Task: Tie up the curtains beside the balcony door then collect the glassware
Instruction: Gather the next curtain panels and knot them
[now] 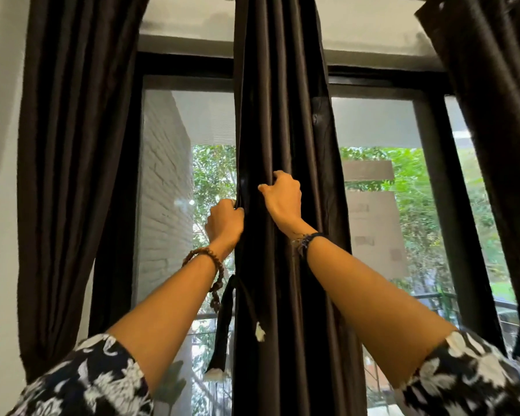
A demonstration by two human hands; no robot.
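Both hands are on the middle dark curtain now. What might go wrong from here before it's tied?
1. The left hand and right hand grip only folds of the dark brown middle curtain, so the bunch may spread open again.
2. The dark fabric tie strip with a frayed white end hangs loose below the left wrist; neither hand holds it, and reaching for it means releasing a grip.
3. Pulling down hard could strain the curtain's top edge, whose fixing is not visible.

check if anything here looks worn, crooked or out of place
The dark fabric tie strap hanging beside the gathered dark brown middle curtain has frayed, whitish ends, so it looks worn. It hangs loose below the left hand, not wrapped round the curtain. The right hand grips a fold. Nothing else stands out.
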